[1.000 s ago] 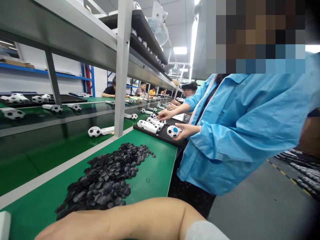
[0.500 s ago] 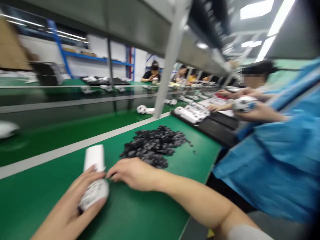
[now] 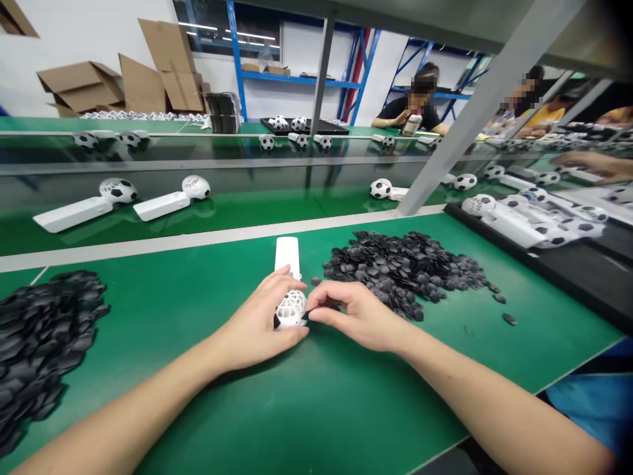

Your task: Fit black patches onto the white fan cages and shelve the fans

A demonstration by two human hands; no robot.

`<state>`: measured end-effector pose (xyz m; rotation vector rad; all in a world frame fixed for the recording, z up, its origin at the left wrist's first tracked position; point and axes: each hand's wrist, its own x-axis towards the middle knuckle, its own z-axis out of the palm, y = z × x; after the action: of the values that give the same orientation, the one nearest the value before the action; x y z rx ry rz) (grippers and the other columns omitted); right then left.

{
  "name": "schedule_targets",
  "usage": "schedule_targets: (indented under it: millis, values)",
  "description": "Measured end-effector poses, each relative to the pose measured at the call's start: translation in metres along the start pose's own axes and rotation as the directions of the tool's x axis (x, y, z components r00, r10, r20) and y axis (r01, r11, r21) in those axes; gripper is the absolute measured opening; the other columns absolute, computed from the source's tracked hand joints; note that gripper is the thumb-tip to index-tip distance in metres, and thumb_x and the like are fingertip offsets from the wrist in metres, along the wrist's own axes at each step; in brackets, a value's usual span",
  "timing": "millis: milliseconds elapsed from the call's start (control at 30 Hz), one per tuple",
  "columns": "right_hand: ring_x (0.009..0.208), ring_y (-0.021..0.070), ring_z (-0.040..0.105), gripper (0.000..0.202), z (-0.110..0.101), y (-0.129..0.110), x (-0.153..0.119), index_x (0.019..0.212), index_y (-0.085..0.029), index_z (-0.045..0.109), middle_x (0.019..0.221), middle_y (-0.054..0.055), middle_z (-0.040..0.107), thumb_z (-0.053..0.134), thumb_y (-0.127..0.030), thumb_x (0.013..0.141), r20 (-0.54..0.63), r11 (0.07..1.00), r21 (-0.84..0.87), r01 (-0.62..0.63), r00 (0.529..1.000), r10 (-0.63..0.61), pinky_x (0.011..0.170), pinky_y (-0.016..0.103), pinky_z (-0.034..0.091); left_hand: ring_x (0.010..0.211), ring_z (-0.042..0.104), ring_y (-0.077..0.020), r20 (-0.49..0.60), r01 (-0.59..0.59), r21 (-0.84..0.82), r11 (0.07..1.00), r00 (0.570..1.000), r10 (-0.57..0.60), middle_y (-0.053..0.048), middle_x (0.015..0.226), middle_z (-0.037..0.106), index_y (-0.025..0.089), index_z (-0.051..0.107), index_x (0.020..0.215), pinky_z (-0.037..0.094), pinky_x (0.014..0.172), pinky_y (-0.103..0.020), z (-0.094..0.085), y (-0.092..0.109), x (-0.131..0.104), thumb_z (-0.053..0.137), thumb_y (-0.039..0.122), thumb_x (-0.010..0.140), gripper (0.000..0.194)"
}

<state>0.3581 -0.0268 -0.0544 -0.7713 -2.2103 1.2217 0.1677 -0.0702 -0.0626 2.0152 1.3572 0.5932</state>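
A white handheld fan (image 3: 287, 256) with a round soccer-ball head and an open grille lies on the green work table, its flat handle pointing away from me. My left hand (image 3: 254, 322) is closed around the ball head, thumb on the near side and fingers over the far side. At the ball's right side, my right hand (image 3: 363, 315) pinches a small black piece (image 3: 307, 316), which is mostly hidden by the fingertips. Just beyond that hand spreads a pile of black patches (image 3: 386, 270); one loose patch (image 3: 316, 281) lies near my right fingers.
Another heap of black patches (image 3: 44, 349) covers the left of the table. Behind a pale rail (image 3: 188, 243), several similar fans lie on a green conveyor (image 3: 247, 218). A slanted grey post (image 3: 459, 125) and a black tray (image 3: 548, 277) holding fans stand right. Co-workers sit beyond.
My view has swung left, bringing the left heap and more fans into sight. My right hand stays beside the ball, its fingertips now against the ball's side.
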Motion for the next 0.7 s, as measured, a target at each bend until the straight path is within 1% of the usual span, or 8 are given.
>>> schedule_targets:
  millis: [100,200,367,433,500,600,667,700]
  values:
    - [0.073,0.0104,0.052,0.003,0.006,0.001,-0.001,0.078,-0.017,0.060,0.077,-0.002,0.058,0.058,-0.015,0.080,0.013,1.000,0.023,0.005,1.000,-0.005,0.071,0.023,0.041,0.135,0.014,-0.0223,0.022,-0.003,-0.030,1.000,1.000,0.003,-0.006,0.135,0.039,0.023,0.045,0.114,0.022,0.108,-0.042,-0.001,-0.001,0.002,0.059,0.027,0.072,0.045]
    - [0.070,0.0102,0.049,0.006,0.011,0.003,0.000,0.073,-0.017,0.059,0.074,-0.002,0.054,0.061,-0.015,0.078,-0.009,1.000,0.026,-0.004,1.000,0.004,0.068,0.022,0.040,0.135,0.012,-0.0218,0.027,-0.011,-0.055,0.998,1.000,0.013,-0.006,0.134,0.039,0.023,0.046,0.114,0.021,0.108,-0.042,-0.001,-0.002,0.003,0.059,0.026,0.071,0.045]
    - [0.064,0.0093,0.042,0.016,0.013,0.002,0.005,0.062,-0.015,0.053,0.066,-0.004,0.046,0.065,-0.014,0.073,-0.025,0.982,0.116,-0.150,0.988,0.154,0.060,0.021,0.035,0.135,0.011,-0.0229,0.017,0.046,-0.137,0.990,0.999,-0.044,-0.008,0.136,0.035,0.021,0.046,0.110,0.019,0.108,-0.043,-0.001,0.002,0.001,0.057,0.018,0.068,0.044]
    - [0.061,0.0087,0.040,0.019,0.013,0.001,0.008,0.059,-0.015,0.051,0.066,-0.004,0.044,0.066,-0.013,0.070,0.005,0.967,0.131,-0.218,0.976,0.219,0.057,0.020,0.033,0.135,0.011,-0.0220,0.015,0.072,-0.175,0.982,0.997,-0.070,-0.008,0.133,0.038,0.021,0.047,0.106,0.021,0.107,-0.042,0.001,0.005,0.001,0.056,0.015,0.066,0.041]
    - [0.059,0.0082,0.038,0.019,0.014,0.001,0.010,0.059,-0.015,0.050,0.066,-0.005,0.042,0.066,-0.012,0.068,0.020,0.961,0.126,-0.247,0.969,0.247,0.054,0.020,0.032,0.135,0.012,-0.0201,0.003,0.066,-0.197,0.978,0.998,-0.067,-0.008,0.129,0.042,0.022,0.048,0.103,0.022,0.107,-0.038,0.001,0.007,0.001,0.056,0.013,0.065,0.040]
    - [0.058,0.0082,0.038,0.018,0.011,0.004,0.011,0.061,-0.016,0.050,0.065,-0.005,0.043,0.066,-0.017,0.069,0.007,0.966,0.079,-0.244,0.970,0.245,0.052,0.020,0.031,0.134,0.013,-0.0200,0.010,0.069,-0.214,0.974,0.998,-0.069,-0.007,0.130,0.040,0.022,0.048,0.101,0.023,0.106,-0.037,-0.001,0.007,0.001,0.057,0.011,0.063,0.040]
    - [0.058,0.0091,0.041,0.016,0.004,0.010,0.011,0.065,-0.016,0.052,0.065,-0.004,0.046,0.064,-0.024,0.073,-0.019,0.974,-0.043,-0.223,0.975,0.222,0.052,0.020,0.034,0.134,0.014,-0.0211,0.025,0.072,-0.208,0.976,0.997,-0.068,-0.008,0.130,0.039,0.022,0.048,0.102,0.023,0.106,-0.038,-0.002,0.006,0.001,0.057,0.010,0.062,0.043]
    - [0.061,0.0103,0.045,0.014,-0.001,0.013,0.010,0.069,-0.017,0.055,0.068,-0.003,0.050,0.062,-0.028,0.076,-0.050,0.966,-0.155,-0.208,0.978,0.203,0.055,0.021,0.036,0.133,0.015,-0.0217,0.023,0.063,-0.198,0.978,0.998,-0.059,-0.008,0.129,0.039,0.022,0.048,0.103,0.023,0.106,-0.039,-0.001,0.005,0.001,0.058,0.011,0.062,0.044]
